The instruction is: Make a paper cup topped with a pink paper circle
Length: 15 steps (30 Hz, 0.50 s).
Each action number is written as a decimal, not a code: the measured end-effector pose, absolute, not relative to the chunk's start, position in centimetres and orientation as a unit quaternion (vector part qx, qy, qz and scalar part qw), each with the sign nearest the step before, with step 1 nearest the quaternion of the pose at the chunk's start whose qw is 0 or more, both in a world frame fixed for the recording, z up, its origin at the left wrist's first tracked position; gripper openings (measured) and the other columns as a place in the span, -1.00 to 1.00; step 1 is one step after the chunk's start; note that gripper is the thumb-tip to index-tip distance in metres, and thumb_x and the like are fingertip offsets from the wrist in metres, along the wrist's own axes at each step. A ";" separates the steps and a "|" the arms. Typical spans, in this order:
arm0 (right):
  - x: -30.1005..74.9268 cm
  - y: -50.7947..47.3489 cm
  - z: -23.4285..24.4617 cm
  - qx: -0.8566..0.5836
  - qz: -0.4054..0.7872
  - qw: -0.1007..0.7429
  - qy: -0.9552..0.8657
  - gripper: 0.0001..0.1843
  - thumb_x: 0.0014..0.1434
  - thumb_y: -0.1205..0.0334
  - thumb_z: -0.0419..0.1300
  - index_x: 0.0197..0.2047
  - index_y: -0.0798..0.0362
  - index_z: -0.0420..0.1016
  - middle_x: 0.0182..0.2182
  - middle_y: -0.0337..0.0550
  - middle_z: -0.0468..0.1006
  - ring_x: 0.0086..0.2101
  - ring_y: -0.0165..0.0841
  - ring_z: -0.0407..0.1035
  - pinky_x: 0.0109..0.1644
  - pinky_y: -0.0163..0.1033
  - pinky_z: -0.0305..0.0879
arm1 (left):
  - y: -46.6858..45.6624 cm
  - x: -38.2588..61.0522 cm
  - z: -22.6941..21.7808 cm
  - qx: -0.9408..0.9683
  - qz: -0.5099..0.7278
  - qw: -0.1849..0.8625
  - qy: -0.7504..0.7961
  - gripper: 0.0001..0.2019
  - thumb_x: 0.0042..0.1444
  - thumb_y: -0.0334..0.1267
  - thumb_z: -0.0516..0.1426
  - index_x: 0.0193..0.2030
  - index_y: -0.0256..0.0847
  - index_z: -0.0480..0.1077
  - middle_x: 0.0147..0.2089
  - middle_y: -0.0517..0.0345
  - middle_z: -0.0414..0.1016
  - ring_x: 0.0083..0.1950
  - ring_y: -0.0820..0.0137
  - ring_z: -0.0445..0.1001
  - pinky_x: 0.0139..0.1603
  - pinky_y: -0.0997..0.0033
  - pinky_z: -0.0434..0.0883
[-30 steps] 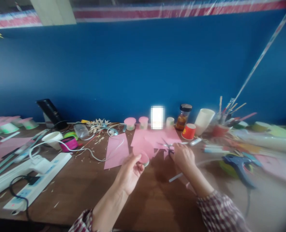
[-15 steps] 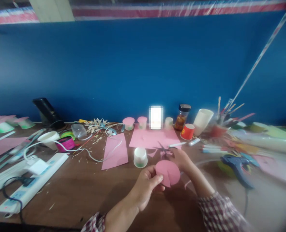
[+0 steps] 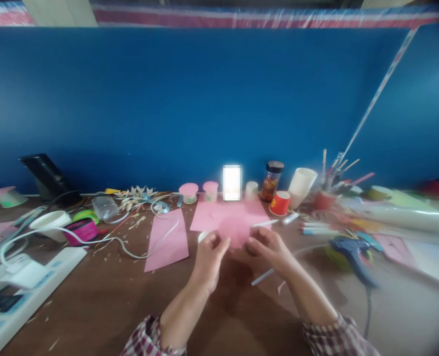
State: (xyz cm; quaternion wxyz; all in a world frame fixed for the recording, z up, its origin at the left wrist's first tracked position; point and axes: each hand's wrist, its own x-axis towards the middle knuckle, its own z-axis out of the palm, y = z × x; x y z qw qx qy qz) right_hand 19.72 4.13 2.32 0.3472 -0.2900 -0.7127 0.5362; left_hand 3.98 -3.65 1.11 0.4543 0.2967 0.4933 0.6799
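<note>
A round pink paper disc (image 3: 234,231) is held up in front of me between both hands. My left hand (image 3: 210,257) pinches its left edge with thumb and fingers. At its right edge my right hand (image 3: 269,247) is closed, thumb against fingers. The slit in the disc is blurred now. Behind my left hand a white paper cup (image 3: 201,237) is mostly hidden. A larger pink paper sheet (image 3: 200,217) lies behind the disc. Scissors are out of sight. A pale stick (image 3: 263,277) rests below my right hand.
To the left lie a pink strip (image 3: 166,242), a white cable and a power strip (image 3: 33,301). Pink-topped cups (image 3: 188,193) stand at the back. A lidded jar (image 3: 272,182), red cup (image 3: 279,203) and glue gun (image 3: 355,254) are on the right.
My right hand has left the scissors and come to the disc's right edge. The disc has moved up and left with my left hand. The view has shifted.
</note>
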 end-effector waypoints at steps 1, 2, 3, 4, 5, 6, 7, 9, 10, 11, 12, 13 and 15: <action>19.7 4.2 2.1 -0.299 0.523 0.342 -0.721 -0.65 0.12 -0.05 0.27 -0.43 0.09 0.42 -0.57 -0.28 0.38 -0.54 -0.44 0.20 -0.46 -0.33 0.11 | -3.7 4.1 0.9 0.298 0.679 0.456 0.492 -0.77 -0.02 -0.17 0.30 -0.27 -0.27 0.52 -0.39 0.14 0.55 -0.41 0.46 0.43 -0.34 0.50 0.38; 19.6 4.2 2.0 -0.306 0.513 0.338 -0.727 -0.64 0.10 -0.03 0.29 -0.48 0.08 0.40 -0.60 -0.29 0.35 -0.55 -0.44 0.19 -0.47 -0.33 0.09 | -3.8 4.2 0.8 0.301 0.676 0.458 0.492 -0.77 -0.02 -0.17 0.30 -0.26 -0.26 0.52 -0.38 0.14 0.55 -0.40 0.45 0.44 -0.33 0.49 0.39; 19.5 4.2 1.8 -0.313 0.509 0.336 -0.728 -0.63 0.09 -0.02 0.30 -0.52 0.08 0.39 -0.61 -0.30 0.34 -0.55 -0.45 0.18 -0.48 -0.34 0.08 | -4.0 4.3 0.8 0.307 0.669 0.460 0.496 -0.76 -0.02 -0.16 0.30 -0.25 -0.26 0.52 -0.37 0.13 0.55 -0.38 0.44 0.45 -0.31 0.48 0.40; 19.4 4.1 1.7 -0.315 0.514 0.333 -0.725 -0.63 0.09 -0.03 0.29 -0.53 0.08 0.38 -0.62 -0.31 0.33 -0.56 -0.45 0.17 -0.49 -0.34 0.06 | -4.3 4.5 1.0 0.317 0.660 0.460 0.502 -0.75 -0.01 -0.14 0.29 -0.23 -0.25 0.53 -0.36 0.13 0.55 -0.36 0.42 0.47 -0.29 0.46 0.42; 19.3 4.0 1.7 -0.314 0.528 0.328 -0.718 -0.63 0.09 -0.04 0.29 -0.52 0.09 0.40 -0.61 -0.30 0.34 -0.56 -0.46 0.17 -0.50 -0.35 0.06 | -4.5 4.7 1.2 0.327 0.650 0.459 0.510 -0.74 0.00 -0.13 0.29 -0.21 -0.25 0.53 -0.35 0.12 0.55 -0.33 0.39 0.48 -0.27 0.44 0.44; 19.2 3.9 1.7 -0.308 0.548 0.322 -0.708 -0.63 0.09 -0.05 0.28 -0.49 0.10 0.42 -0.60 -0.29 0.35 -0.56 -0.46 0.18 -0.51 -0.35 0.05 | -4.7 4.9 1.4 0.334 0.640 0.458 0.519 -0.72 0.01 -0.12 0.28 -0.19 -0.25 0.52 -0.33 0.11 0.55 -0.29 0.36 0.49 -0.25 0.41 0.46; 19.1 3.8 1.8 -0.302 0.568 0.317 -0.697 -0.62 0.10 -0.07 0.27 -0.45 0.10 0.44 -0.60 -0.29 0.37 -0.57 -0.47 0.18 -0.52 -0.36 0.04 | -4.9 5.1 1.6 0.336 0.634 0.456 0.527 -0.71 0.01 -0.12 0.28 -0.17 -0.25 0.52 -0.31 0.09 0.55 -0.26 0.34 0.50 -0.24 0.39 0.47; 19.1 3.6 1.9 -0.293 0.593 0.309 -0.684 -0.61 0.10 -0.08 0.27 -0.40 0.12 0.49 -0.59 -0.28 0.37 -0.57 -0.48 0.17 -0.52 -0.36 0.03 | -5.2 5.4 1.8 0.329 0.629 0.457 0.536 -0.69 0.00 -0.11 0.29 -0.17 -0.25 0.51 -0.28 0.08 0.55 -0.24 0.32 0.49 -0.25 0.37 0.49; 19.1 3.5 2.0 -0.291 0.597 0.311 -0.680 -0.61 0.09 -0.09 0.27 -0.39 0.13 0.50 -0.58 -0.28 0.38 -0.57 -0.48 0.17 -0.52 -0.36 0.04 | -5.3 5.6 1.8 0.326 0.627 0.460 0.537 -0.70 0.00 -0.10 0.29 -0.18 -0.25 0.51 -0.29 0.08 0.54 -0.25 0.32 0.49 -0.27 0.37 0.50; 19.2 3.5 2.1 -0.291 0.598 0.315 -0.677 -0.60 0.09 -0.10 0.27 -0.39 0.13 0.51 -0.57 -0.28 0.39 -0.56 -0.48 0.17 -0.51 -0.36 0.05 | -5.3 5.6 1.7 0.325 0.625 0.463 0.538 -0.70 0.00 -0.10 0.29 -0.20 -0.26 0.51 -0.32 0.09 0.53 -0.28 0.33 0.48 -0.29 0.38 0.50; 19.3 3.5 2.1 -0.292 0.600 0.318 -0.674 -0.59 0.08 -0.10 0.28 -0.38 0.14 0.52 -0.57 -0.27 0.39 -0.56 -0.49 0.17 -0.51 -0.36 0.05 | -5.3 5.7 1.6 0.326 0.623 0.465 0.539 -0.71 0.00 -0.09 0.29 -0.22 -0.27 0.51 -0.34 0.10 0.52 -0.30 0.34 0.47 -0.31 0.39 0.50; 19.4 3.5 2.1 -0.293 0.606 0.318 -0.668 -0.59 0.07 -0.11 0.29 -0.38 0.14 0.53 -0.56 -0.27 0.39 -0.57 -0.49 0.16 -0.51 -0.36 0.04 | -5.3 5.7 1.5 0.328 0.621 0.465 0.539 -0.71 -0.01 -0.09 0.29 -0.24 -0.27 0.51 -0.36 0.10 0.52 -0.32 0.35 0.46 -0.33 0.40 0.49; 19.5 3.5 1.9 -0.297 0.631 0.317 -0.643 -0.60 0.06 -0.10 0.31 -0.37 0.14 0.52 -0.59 -0.31 0.35 -0.59 -0.52 0.11 -0.53 -0.37 0.00 | -5.3 5.6 1.4 0.330 0.623 0.458 0.542 -0.71 -0.02 -0.09 0.29 -0.26 -0.28 0.52 -0.38 0.11 0.52 -0.35 0.37 0.45 -0.37 0.43 0.47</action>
